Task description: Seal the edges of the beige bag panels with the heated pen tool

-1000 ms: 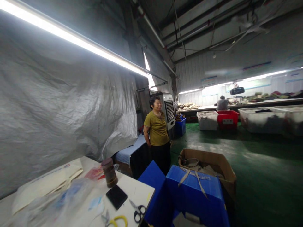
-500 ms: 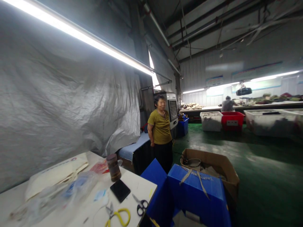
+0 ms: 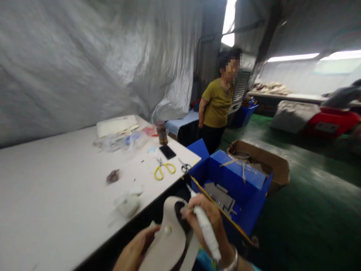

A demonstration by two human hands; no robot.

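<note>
One pale curved piece (image 3: 166, 242) sits between the two hands (image 3: 135, 247).

Far left: wall sheeting (image 3: 98, 67), crinkled, glossy, plastic-like. Left: tabletop (image 3: 56, 199), smooth, matt. Near: held piece (image 3: 167, 242), smooth, matt; bracelet (image 3: 234, 260), polished metal. Right: box (image 3: 255, 175), slick, plastic-looking; floor (image 3: 316, 195), glossy.

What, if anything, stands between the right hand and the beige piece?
Nothing visible. The left hand holds the beige piece; the right hand, gripping a white tool, is right by its dark area. Blur hides whether those fingers touch it. The yellow-handled scissors lie aside.
</note>
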